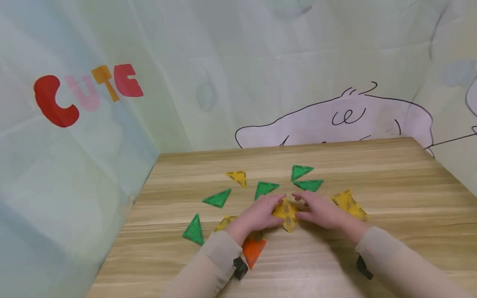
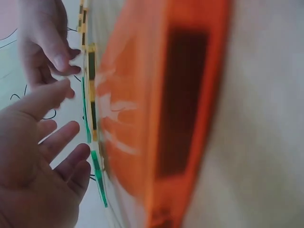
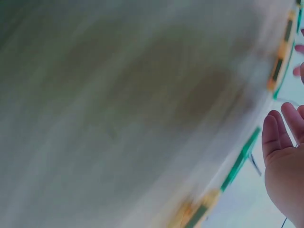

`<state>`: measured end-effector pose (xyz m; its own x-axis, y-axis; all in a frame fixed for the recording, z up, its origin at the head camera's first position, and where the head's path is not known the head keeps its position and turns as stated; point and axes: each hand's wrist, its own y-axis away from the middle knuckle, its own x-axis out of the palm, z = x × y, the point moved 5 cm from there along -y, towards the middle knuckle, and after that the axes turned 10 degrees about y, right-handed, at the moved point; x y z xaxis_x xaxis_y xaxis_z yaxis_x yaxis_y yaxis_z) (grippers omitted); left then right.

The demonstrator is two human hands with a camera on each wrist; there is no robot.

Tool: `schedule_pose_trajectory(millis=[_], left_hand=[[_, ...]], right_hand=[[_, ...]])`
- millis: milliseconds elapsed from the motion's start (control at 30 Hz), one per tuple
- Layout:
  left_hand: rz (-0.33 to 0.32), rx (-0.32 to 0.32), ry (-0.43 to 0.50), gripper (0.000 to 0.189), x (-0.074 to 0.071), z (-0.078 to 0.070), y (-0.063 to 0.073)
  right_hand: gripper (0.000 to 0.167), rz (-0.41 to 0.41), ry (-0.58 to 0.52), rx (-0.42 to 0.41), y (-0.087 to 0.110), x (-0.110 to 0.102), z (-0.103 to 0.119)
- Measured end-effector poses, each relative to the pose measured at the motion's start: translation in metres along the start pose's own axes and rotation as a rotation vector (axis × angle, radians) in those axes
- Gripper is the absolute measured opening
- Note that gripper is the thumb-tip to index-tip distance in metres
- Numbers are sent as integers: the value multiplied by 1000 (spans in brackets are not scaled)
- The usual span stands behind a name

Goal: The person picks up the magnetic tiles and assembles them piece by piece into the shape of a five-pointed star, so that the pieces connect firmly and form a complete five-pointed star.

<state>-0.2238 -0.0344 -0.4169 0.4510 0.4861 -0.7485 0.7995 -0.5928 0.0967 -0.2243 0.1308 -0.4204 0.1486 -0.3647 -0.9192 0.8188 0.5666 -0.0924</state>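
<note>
Flat yellow triangular tiles [image 1: 287, 220] lie together on the table as a diamond-like shape between my two hands. My left hand [image 1: 262, 214] is at their left side, fingers loosely bent and nothing gripped. At their right side, my right hand [image 1: 323, 210] has its fingers spread, the thumb tip right at the tiles' edge. An orange triangular tile [image 1: 254, 251] lies beside my left wrist and looms large in the left wrist view. Partly hidden by my left forearm is another yellow tile [image 1: 225, 222]. Just beyond my left fingers sits a green triangular tile [image 1: 265, 188].
Two green tiles [image 1: 308, 184] lie behind my right hand, with two overlapping yellow tiles [image 1: 350, 205] to its right. A single yellow tile [image 1: 238, 178] is farther back. More green tiles [image 1: 194, 230] are spread at the left. Printed cloth [image 1: 223, 82] hangs behind the wooden table [image 1: 406, 198].
</note>
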Motion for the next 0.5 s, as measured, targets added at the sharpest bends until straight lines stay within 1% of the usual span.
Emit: schedule_pose_trajectory(millis=[100, 167, 267, 300, 433, 500], left_hand=[[-9, -22, 34, 69, -3, -1, -5], [-13, -36, 39, 71, -4, -1, -9], [-19, -17, 14, 72, -6, -3, -16], [-20, -7, 2, 72, -6, -5, -19], [-17, 24, -29, 71, -7, -18, -31], [-8, 29, -24, 71, -6, -27, -38]], right_hand=[[56, -19, -35, 46, 8, -12, -11], [58, -27, -50, 68, 14, -21, -19], [57, -39, -67, 96, 23, -33, -30], [57, -44, -56, 104, 26, -36, -34], [59, -67, -13, 142, 41, -47, -50], [60, -77, 7, 166, 50, -50, -59]])
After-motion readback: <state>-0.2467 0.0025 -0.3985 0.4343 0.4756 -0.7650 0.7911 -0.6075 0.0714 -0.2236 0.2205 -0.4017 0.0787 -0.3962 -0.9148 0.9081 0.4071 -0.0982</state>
